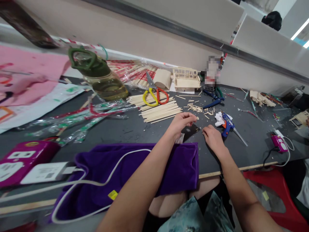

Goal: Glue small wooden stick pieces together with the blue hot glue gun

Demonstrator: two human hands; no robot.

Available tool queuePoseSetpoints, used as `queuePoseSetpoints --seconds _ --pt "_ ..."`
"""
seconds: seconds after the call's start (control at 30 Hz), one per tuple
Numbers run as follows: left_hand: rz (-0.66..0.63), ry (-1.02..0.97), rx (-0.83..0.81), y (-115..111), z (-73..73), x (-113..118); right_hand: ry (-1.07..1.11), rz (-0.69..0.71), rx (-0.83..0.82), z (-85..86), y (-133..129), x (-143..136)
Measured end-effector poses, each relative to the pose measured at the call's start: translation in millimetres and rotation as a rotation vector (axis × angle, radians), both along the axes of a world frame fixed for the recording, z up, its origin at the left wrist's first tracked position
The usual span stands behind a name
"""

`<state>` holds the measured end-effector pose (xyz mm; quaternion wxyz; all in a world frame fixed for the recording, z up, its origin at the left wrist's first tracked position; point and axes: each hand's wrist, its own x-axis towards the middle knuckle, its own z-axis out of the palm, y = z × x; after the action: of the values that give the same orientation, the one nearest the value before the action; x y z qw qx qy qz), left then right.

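My left hand [182, 122] is raised a little over the dark table, its fingertips pinched together on something too small to make out. To its right, my right hand [212, 137] has its fingers curled near the tabletop, and what they hold, if anything, is hidden. Long wooden sticks [160, 109] lie in a pile beyond my left hand, with scissors [155, 96] with yellow and red handles on top. Short stick pieces [196, 108] are scattered ahead of both hands. A blue glue gun [227, 125] rests right of my right hand, beside crumpled white paper [219, 119].
A purple cloth [137, 167] hangs over the front edge. Behind stand a green-topped bottle [103, 79] and a small wooden bench model [186, 79]. Blue pliers [214, 101] lie near the divider. A magenta power adapter [27, 159] and white cable are at left.
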<state>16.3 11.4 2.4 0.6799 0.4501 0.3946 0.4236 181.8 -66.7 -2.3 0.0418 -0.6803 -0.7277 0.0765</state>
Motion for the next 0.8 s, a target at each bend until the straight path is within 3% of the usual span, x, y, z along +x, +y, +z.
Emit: queuePoseSetpoints --seconds 0.17,0.23,0.37,0.43,0.5,0.63,0.8 --pt "-0.011 -0.002 0.002 -0.7 0.5 1.0 0.175 -0.03 0.181 2.5 -10.8 5.7" --pt "-0.011 -0.002 0.01 -0.9 1.0 1.2 0.271 -0.145 0.305 5.8 -20.9 14.6" --pt "-0.008 -0.014 0.037 -1.5 2.0 1.3 0.346 -0.504 0.469 5.4 -42.9 47.1" --pt "-0.007 -0.021 0.047 -1.8 2.1 1.5 0.351 -0.614 0.445 -0.3 -49.5 64.6" --pt "-0.004 -0.026 0.054 -2.1 1.7 1.9 0.419 -0.621 0.354 -8.1 -50.7 77.2" --pt "-0.013 -0.024 0.063 -2.4 0.1 2.8 0.834 -0.652 0.2 -19.6 -39.2 81.8" --pt "-0.025 -0.001 0.061 -2.9 0.2 2.3 1.292 -0.715 0.248 -19.0 -21.7 71.8"
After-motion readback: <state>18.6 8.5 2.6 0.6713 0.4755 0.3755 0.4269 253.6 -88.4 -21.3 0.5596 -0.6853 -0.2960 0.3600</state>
